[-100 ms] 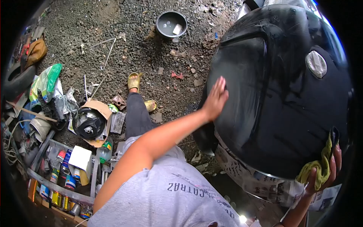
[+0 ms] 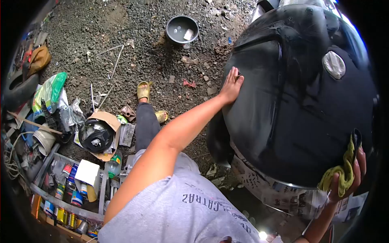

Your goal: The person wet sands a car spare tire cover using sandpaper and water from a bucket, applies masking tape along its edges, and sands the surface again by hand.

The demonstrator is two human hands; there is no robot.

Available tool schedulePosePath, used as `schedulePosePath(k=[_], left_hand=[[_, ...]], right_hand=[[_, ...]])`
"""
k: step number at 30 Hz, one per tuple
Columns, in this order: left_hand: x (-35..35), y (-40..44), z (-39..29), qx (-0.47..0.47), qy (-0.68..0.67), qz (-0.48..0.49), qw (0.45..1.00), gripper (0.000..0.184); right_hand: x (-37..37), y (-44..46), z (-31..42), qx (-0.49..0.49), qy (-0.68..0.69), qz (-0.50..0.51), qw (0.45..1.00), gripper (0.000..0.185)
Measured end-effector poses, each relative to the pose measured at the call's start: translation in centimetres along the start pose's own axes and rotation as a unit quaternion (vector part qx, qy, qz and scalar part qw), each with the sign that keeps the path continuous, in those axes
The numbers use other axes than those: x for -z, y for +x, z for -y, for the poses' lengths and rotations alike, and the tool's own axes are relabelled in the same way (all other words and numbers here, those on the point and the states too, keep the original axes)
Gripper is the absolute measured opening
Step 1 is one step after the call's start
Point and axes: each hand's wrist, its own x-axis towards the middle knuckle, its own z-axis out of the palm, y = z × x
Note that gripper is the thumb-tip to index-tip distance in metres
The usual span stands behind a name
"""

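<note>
A large black car body panel (image 2: 308,117) with a whitish haze along its left side fills the right of the view. My left hand (image 2: 231,87) lies flat near its left edge, fingers stretched out. A small dark spot shows beside the thumb; whether something is under the palm is hidden. Near the panel's lower right edge, my right hand (image 2: 356,172) is closed round a crumpled yellow-green cloth (image 2: 345,176). A pale cover fills an oval (image 2: 334,65) on the panel. Newspaper (image 2: 279,198) hangs along its lower edge.
A black basin (image 2: 182,40) with a white piece in it sits on the gravel. At left are a crate (image 2: 67,200) of several cans, a cardboard box (image 2: 115,121) holding a black part, a plastic bottle (image 2: 114,165), plastic bags (image 2: 50,93) and a tyre (image 2: 20,91).
My left hand has slid up and slightly left across the panel. My right hand keeps its hold on the cloth, and the view has shifted a little.
</note>
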Motion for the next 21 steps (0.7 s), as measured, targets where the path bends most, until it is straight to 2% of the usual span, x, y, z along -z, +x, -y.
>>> schedulePosePath(k=[2, 4, 6, 9, 11, 14, 15, 17, 19, 21], left_hand=[[-0.5, -1.2, -0.3, -0.052, 0.003, -0.024, 0.998, 0.071], [-0.2, -8.8, -3.3, -0.172, 0.021, -0.018, 0.985, 0.068], [0.4, -15.3, -5.6, -0.187, 0.007, 0.017, 0.982, 0.066], [0.1, -10.3, -4.6, -0.195, 0.025, 0.006, 0.98, 0.068], [-0.2, -2.2, -2.8, -0.193, 0.043, 0.002, 0.98, 0.069], [0.1, 2.2, -4.6, -0.111, 0.01, -0.01, 0.994, 0.07], [-0.2, 1.3, -3.9, -0.153, 0.004, -0.015, 0.988, 0.067], [0.0, -6.6, -6.0, -0.232, 0.013, -0.004, 0.973, 0.068], [0.5, -14.4, -6.7, -0.215, 0.018, 0.063, 0.974, 0.077], [0.5, -14.6, -7.0, -0.213, 0.025, 0.072, 0.974, 0.078]], right_hand=[[-0.4, -0.1, 0.2, -0.004, -0.007, -0.006, 1.0, 0.052], [-0.8, 0.0, 0.4, 0.0, 0.0, -0.017, 1.0, 0.053], [-0.4, -0.1, 0.4, 0.003, -0.008, -0.001, 1.0, 0.054], [-0.4, 0.3, 0.6, 0.002, -0.008, -0.003, 1.0, 0.055], [-0.4, 0.3, 0.7, -0.003, -0.024, -0.005, 1.0, 0.055], [-0.4, 0.4, 0.8, -0.002, -0.038, -0.008, 0.999, 0.054], [-0.5, 0.5, 0.8, -0.004, -0.04, -0.011, 0.999, 0.055], [-0.4, 0.6, 0.8, -0.004, -0.044, -0.015, 0.999, 0.055], [-0.4, 0.6, 0.9, -0.005, -0.045, -0.01, 0.999, 0.055], [-0.3, 0.6, 0.8, -0.002, -0.047, -0.005, 0.999, 0.055]])
